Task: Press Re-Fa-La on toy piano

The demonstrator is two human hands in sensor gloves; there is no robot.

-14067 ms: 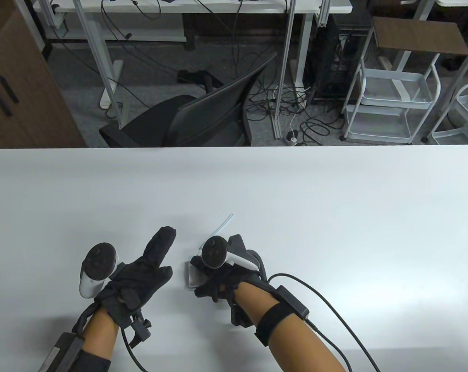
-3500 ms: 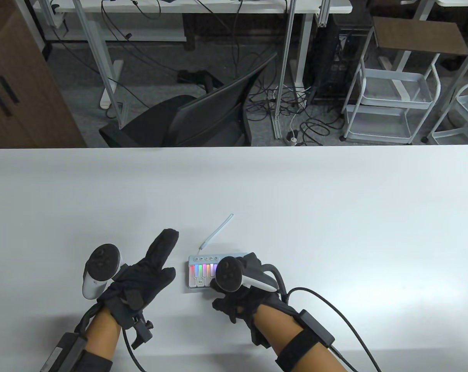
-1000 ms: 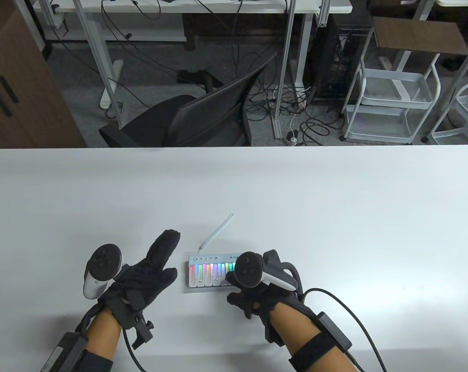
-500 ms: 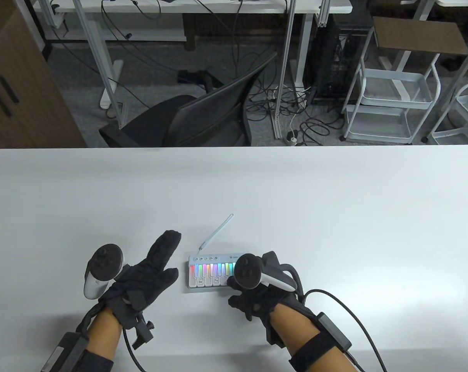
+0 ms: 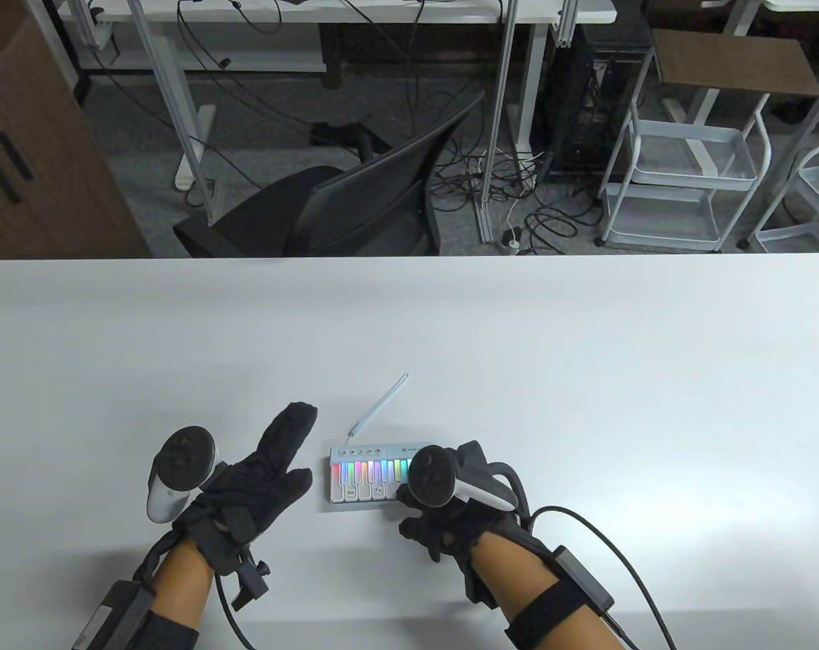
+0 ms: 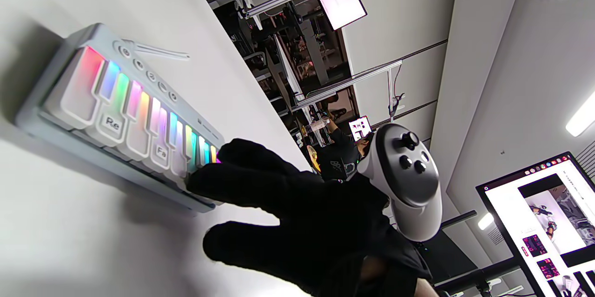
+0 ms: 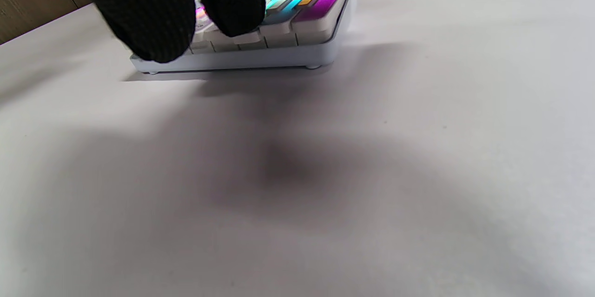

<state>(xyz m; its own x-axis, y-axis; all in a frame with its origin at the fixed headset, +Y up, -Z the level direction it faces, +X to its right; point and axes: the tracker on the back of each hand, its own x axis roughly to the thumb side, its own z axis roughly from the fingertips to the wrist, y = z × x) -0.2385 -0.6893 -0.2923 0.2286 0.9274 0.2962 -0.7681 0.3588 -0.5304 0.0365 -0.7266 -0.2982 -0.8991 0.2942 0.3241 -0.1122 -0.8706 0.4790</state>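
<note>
The toy piano (image 5: pixel 363 478) lies on the white table (image 5: pixel 517 352), its keys lit in rainbow colours. The Re key (image 6: pixel 111 122) and the Fa key (image 6: pixel 161 152) show their labels. My right hand (image 5: pixel 404 497) is over the piano's right half. One of its fingers (image 6: pixel 218 181) presses down on a white key two places right of Fa, and that key's label is hidden. In the right wrist view the fingertips (image 7: pixel 230 4) lie on the white keys of the piano (image 7: pixel 283 53). My left hand (image 5: pixel 274 453) rests flat and empty on the table, left of the piano.
A thin antenna-like cord (image 5: pixel 380 403) runs from the piano's far edge toward the table's middle. A black office chair (image 5: pixel 355 203) stands past the table's far edge. A white cart (image 5: pixel 687 183) stands at the back right.
Over the earlier frames my right hand moved rightward along the keyboard, uncovering the Re and Fa keys. In the last second it shifted slightly left and settled on a key. The left hand stayed still.
</note>
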